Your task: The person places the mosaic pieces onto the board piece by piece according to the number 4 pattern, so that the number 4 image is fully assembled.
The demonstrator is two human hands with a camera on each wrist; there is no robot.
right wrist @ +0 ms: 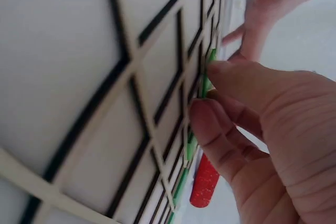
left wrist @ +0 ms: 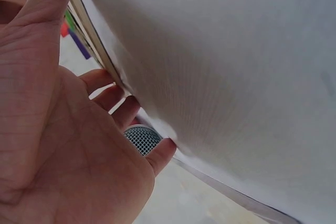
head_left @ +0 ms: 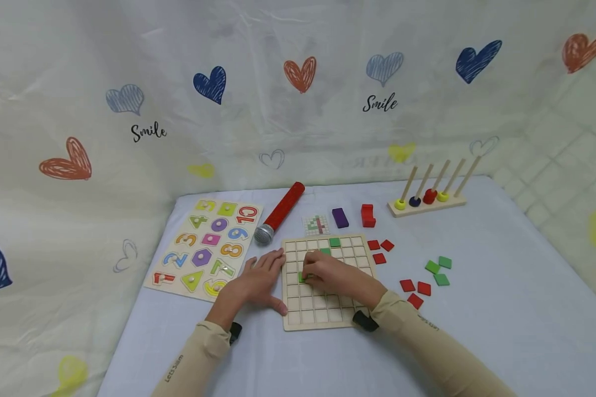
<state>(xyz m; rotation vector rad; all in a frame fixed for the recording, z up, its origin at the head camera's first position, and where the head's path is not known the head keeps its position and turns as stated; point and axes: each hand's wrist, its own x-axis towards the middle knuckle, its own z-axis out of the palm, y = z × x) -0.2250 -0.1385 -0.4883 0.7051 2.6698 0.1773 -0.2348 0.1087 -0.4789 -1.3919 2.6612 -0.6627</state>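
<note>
A wooden grid board (head_left: pixel 323 318) lies on the table with green square tiles in some cells, one tile (head_left: pixel 335 242) in the far row. My right hand (head_left: pixel 335 275) is over the board, thumb and fingers curled at a green tile (head_left: pixel 301 278) near the left side. In the right wrist view, thumb and fingertips meet at that green tile (right wrist: pixel 206 80), low against the grid. Part of the board is hidden under this hand. My left hand (head_left: pixel 258 284) rests along the board's left edge, fingers spread, thumb near the near-left corner.
Loose red tiles (head_left: pixel 407 285) and green tiles (head_left: pixel 441 279) lie right of the board. Behind it are a pattern card (head_left: pixel 316 224), a purple block (head_left: pixel 340 217), a red block (head_left: pixel 368 215) and a peg stand (head_left: pixel 429 208). A red microphone (head_left: pixel 284 207) and number puzzle (head_left: pixel 179 289) lie left.
</note>
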